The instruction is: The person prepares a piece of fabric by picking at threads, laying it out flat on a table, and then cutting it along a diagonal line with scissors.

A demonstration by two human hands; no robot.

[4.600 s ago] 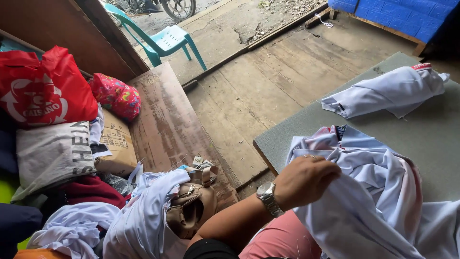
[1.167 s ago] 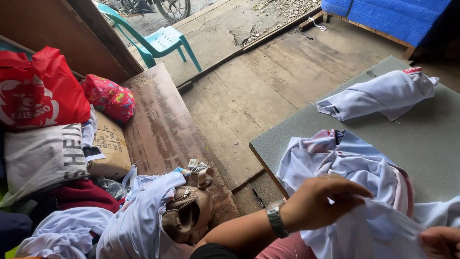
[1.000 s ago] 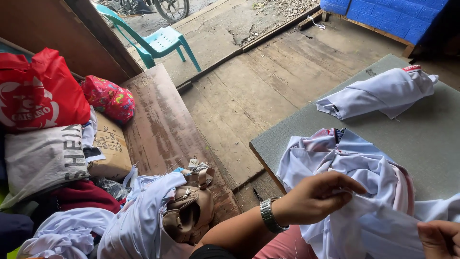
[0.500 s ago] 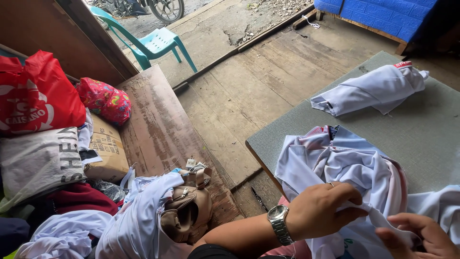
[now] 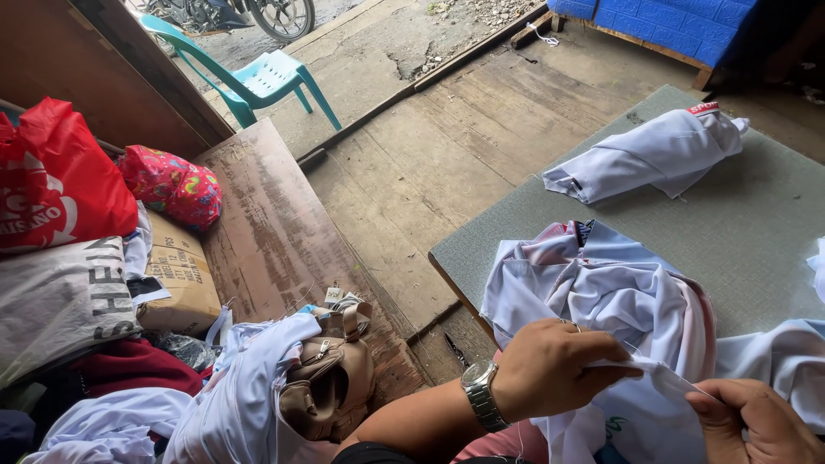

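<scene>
Plank floor point(image 5: 430, 163), teal chair point(image 5: 262, 82), perhaps daylight

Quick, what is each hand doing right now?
Left hand: closed, pinching the white cloth.
Right hand: closed on the same cloth's edge.

It was a makeshift garment workshop: heaped white shirts point(image 5: 601, 292) on a grey work board point(image 5: 739, 232), bare plank floor point(image 5: 447, 155), stuffed bags point(image 5: 60, 172).

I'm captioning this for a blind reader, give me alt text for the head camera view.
Seen from above, a person's left hand, wearing a wristwatch, and right hand pinch a fold of white cloth over a heap of white garments on a grey board. A tan bag, a red bag and a teal chair lie to the left.
</scene>
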